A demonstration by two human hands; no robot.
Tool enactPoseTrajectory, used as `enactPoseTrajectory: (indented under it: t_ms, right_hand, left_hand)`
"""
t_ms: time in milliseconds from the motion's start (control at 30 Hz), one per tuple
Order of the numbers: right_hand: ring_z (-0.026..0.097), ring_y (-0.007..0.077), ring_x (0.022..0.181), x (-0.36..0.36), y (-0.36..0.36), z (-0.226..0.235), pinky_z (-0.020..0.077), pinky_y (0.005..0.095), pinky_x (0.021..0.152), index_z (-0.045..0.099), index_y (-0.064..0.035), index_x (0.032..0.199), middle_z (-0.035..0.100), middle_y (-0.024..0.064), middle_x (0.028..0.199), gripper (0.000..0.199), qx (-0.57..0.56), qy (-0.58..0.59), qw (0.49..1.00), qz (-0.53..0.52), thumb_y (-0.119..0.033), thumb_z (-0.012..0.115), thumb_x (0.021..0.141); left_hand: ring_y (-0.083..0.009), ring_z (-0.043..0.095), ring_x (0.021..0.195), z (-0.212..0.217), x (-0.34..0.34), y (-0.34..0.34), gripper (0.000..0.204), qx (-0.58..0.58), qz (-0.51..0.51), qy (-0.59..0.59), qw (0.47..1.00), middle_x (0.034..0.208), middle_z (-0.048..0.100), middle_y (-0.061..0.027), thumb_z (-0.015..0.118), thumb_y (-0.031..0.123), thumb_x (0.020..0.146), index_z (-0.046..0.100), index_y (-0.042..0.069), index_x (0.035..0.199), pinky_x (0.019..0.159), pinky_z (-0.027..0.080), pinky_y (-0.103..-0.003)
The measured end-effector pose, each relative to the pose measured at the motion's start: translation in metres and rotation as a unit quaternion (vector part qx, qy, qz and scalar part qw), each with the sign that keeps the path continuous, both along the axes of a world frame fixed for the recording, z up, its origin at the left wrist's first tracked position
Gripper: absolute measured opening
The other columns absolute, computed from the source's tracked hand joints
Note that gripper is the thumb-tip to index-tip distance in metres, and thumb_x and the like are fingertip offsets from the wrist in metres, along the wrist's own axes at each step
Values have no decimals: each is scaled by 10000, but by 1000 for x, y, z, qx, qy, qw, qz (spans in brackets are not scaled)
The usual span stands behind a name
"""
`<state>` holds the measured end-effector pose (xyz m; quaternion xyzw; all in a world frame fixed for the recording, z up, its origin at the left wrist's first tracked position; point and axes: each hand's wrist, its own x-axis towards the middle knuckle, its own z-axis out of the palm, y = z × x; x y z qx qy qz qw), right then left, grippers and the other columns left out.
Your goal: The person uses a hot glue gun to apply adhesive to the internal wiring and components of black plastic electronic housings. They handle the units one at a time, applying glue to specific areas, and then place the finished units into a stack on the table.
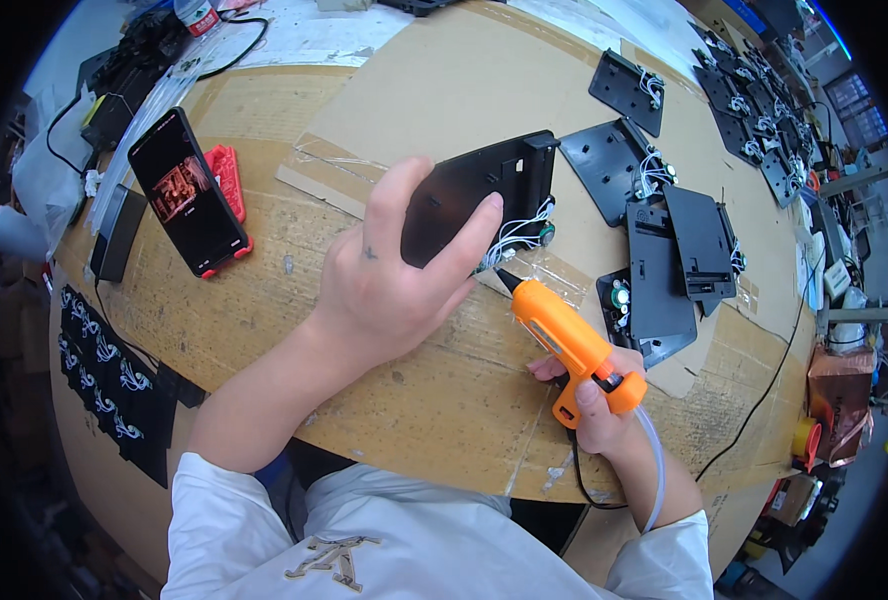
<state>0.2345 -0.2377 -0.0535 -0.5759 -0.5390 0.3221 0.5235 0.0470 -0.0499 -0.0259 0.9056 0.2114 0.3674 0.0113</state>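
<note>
My left hand (394, 265) grips a black plastic panel (479, 185), tilted up above the cardboard. White wires (517, 235) and a small round green part (547, 236) hang at the panel's lower right corner. In my right hand (604, 405) is an orange hot glue gun (569, 335), its handle wrapped by my fingers. The gun's dark nozzle points up and left, close to the wires; whether it touches them I cannot tell. A clear glue stick (654, 465) curves out of the gun's back end.
More black panels (661, 285) with wires lie to the right, some overlapping. A phone (189, 190) leans on a red stand (226, 182) at the left, beside a black power adapter (117, 235). Black wired pieces (104, 375) lie lower left. A black cord (764, 385) crosses the table's right side.
</note>
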Motion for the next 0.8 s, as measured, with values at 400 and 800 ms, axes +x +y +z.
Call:
enactPoseTrajectory:
  t_ms: [400,800]
  right_hand:
    - [652,265,851,4,-11,-2,512,348,743,548,-6,958,624,155,902,549,-40,209,977,-30,-540,423,975]
    - [689,275,852,-3,-7,11,526,328,671,561,6,995,641,136,818,587,-91,164,980,-68,-570,449,982]
  left_hand:
    - [-401,539,1199,9,-13,35,833,-188,-128,-29,973,1377,402,-221,887,50,474,610,170,1250,968,523,-438]
    - [-403,514,1231,11,-15,34,789,-148,-144,-23,978,1387,403,-217,875,25,468,637,160,1208,973,524,-431]
